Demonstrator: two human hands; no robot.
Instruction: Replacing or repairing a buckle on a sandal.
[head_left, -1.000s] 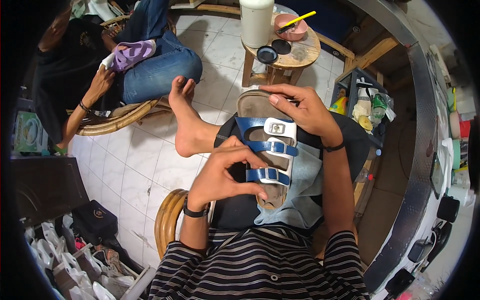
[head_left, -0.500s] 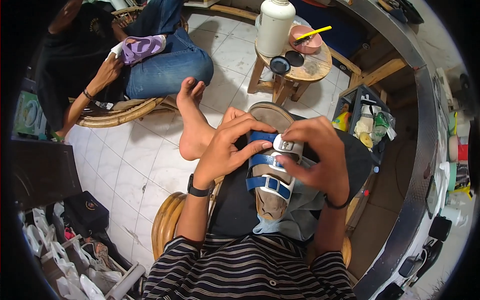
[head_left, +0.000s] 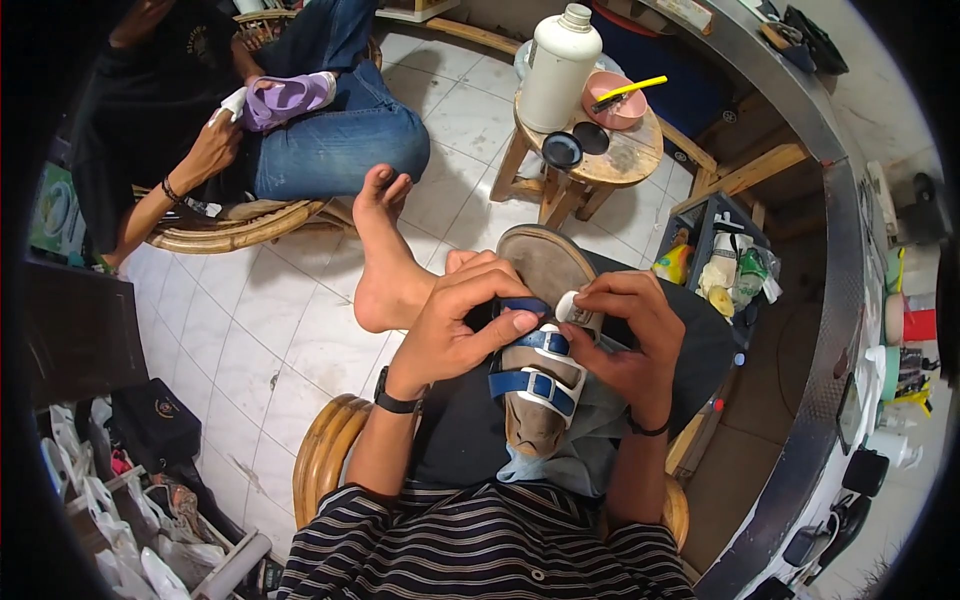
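Blue-and-white three-strap sandal (head_left: 547,262) lies lengthwise on the dark-clothed lap, wide end away from the wearer, a grey-blue cloth (head_left: 588,455) under and beside its near end.

Left hand (head_left: 448,325): thumb and fingers clamped on the blue strap end (head_left: 522,305) of the far strap. Right hand (head_left: 640,338): thumb and fingers pinched on the white buckle piece (head_left: 568,308) opposite. A gap shows between the two; far strap appears unfastened.

State of progress: middle strap (head_left: 545,342) and near strap (head_left: 530,386) both look threaded through their buckles. By my reading, two of three straps are fastened; only the far one stands parted. Whether it is being done up or undone, cannot tell. Footbed bears dark marks at the near end.

Beyond, on the round wooden table (head_left: 645,150): white bottle (head_left: 563,75), pink bowl (head_left: 622,112) with a yellow-handled tool (head_left: 635,91) across it. To the left, a co-worker holds a purple shoe (head_left: 287,101).
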